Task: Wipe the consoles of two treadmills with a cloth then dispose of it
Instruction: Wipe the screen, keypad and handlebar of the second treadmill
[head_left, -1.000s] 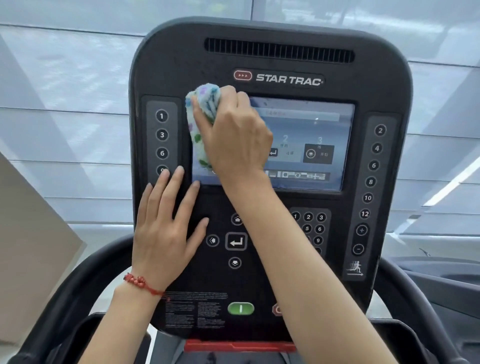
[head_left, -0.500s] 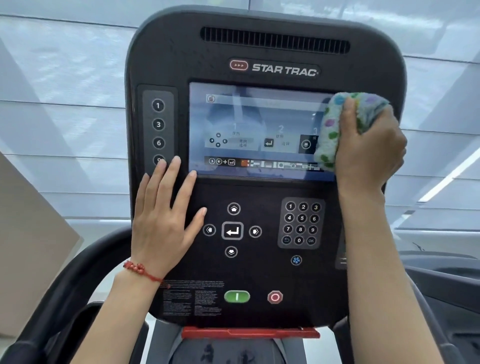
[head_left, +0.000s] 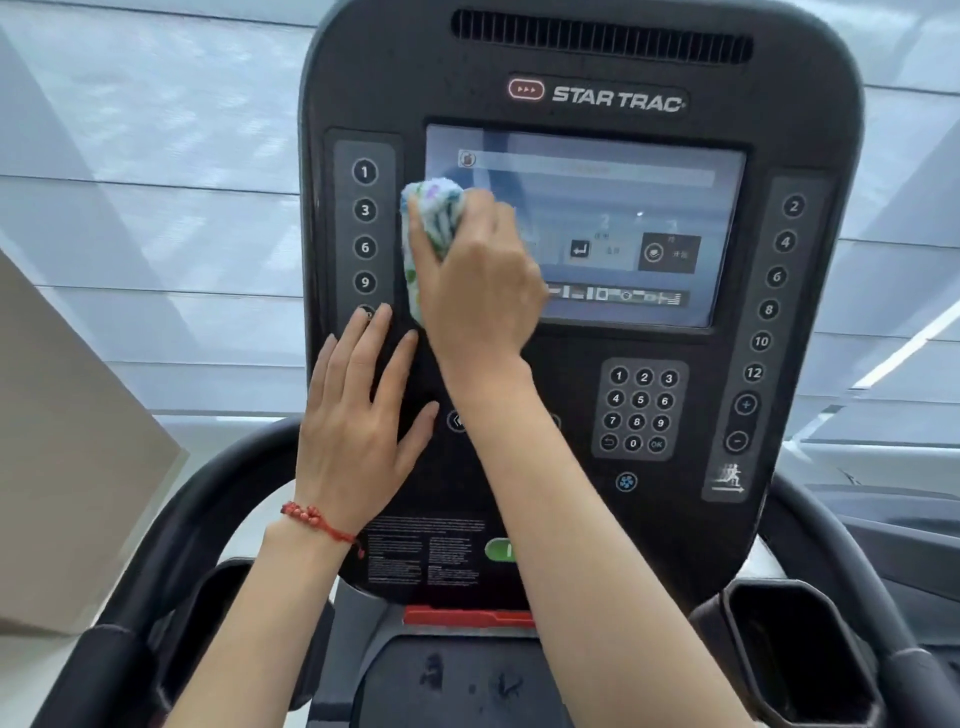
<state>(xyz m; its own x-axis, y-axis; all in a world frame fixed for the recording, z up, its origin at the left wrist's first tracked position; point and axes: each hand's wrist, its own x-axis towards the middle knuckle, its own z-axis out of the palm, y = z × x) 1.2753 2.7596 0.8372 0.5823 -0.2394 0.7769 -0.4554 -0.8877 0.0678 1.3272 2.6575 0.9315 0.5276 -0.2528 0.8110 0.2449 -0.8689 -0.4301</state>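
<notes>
A black Star Trac treadmill console (head_left: 582, 67) fills the view, its lit screen (head_left: 623, 208) in the middle. My right hand (head_left: 478, 280) grips a wadded white cloth with coloured dots (head_left: 434, 228) and presses it against the screen's left edge. My left hand (head_left: 358, 415) lies flat on the console's lower left, fingers straight and spread, just below the left button column. My right forearm hides the arrow keys and part of the green start button (head_left: 498, 550).
A number keypad (head_left: 639, 410) and a right button column (head_left: 769, 312) flank the screen. Black handrails (head_left: 171, 545) curve down both sides, with a cup holder (head_left: 795, 649) at lower right. A beige panel (head_left: 67, 467) stands at left. Window blinds lie behind.
My right hand swept the cloth from the screen's left to its right edge, then back to the left edge, lower than at first. My left hand stayed flat in place.
</notes>
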